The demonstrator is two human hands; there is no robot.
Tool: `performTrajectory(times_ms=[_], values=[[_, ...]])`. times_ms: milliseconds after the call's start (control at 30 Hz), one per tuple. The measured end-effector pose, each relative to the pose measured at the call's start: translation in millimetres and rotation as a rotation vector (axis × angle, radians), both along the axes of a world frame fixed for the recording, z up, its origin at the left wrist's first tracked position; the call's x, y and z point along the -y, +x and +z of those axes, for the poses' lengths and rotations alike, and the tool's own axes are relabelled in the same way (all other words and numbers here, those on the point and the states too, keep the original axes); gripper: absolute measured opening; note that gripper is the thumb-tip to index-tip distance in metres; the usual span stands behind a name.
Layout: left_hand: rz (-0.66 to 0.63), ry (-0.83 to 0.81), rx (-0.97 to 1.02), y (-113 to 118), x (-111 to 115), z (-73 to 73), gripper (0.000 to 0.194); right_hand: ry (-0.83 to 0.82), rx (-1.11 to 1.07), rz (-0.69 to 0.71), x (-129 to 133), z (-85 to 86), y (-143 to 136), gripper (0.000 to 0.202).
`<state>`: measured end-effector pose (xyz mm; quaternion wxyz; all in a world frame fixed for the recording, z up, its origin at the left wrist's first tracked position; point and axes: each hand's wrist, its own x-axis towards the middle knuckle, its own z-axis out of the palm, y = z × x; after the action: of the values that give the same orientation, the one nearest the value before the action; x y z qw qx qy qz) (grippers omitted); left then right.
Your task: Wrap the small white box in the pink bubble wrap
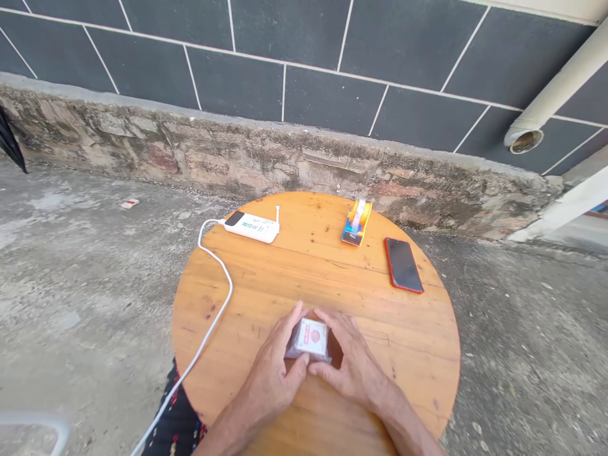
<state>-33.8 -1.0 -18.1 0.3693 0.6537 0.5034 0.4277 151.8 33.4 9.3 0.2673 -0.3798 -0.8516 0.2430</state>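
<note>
A small white box (313, 337) with red print lies near the front middle of the round wooden table, partly wrapped in clear plastic (295, 345). My left hand (278, 358) curls round its left side, with the thumb at the near edge and fingertips at the far edge. From the right, my right hand (354, 358) curves round it the same way, its thumb close to the left thumb. A gap shows between the box and the right palm. The box's underside is hidden.
On the wooden table (285, 278) stand a white power bank-like device (253, 227) with a white cable (231, 285), a yellow-and-blue tape dispenser (357, 223) and a red-edged phone (403, 265). Behind runs a stone-based tiled wall (327, 95) with a pipe (555, 88).
</note>
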Motion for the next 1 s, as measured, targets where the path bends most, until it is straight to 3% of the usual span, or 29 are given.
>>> performTrajectory(times_ms=[167, 633, 867, 1000], values=[[0.042, 0.024, -0.015, 0.3, 1.3, -1.9, 0.072, -0.036, 0.054, -0.047, 0.7, -2.8, 3.4, 0.081], [0.015, 0.003, -0.018, 0.5, -2.0, -3.6, 0.073, -0.039, -0.019, -0.025, -0.2, 1.6, -1.1, 0.051], [0.007, 0.061, -0.056, -1.1, 2.2, -1.2, 0.076, -0.008, 0.026, -0.03, 2.5, -2.1, 2.0, 0.083], [0.007, 0.051, -0.015, -2.6, 5.0, -3.5, 0.074, -0.021, 0.047, -0.037, 3.7, -2.4, 3.2, 0.084]])
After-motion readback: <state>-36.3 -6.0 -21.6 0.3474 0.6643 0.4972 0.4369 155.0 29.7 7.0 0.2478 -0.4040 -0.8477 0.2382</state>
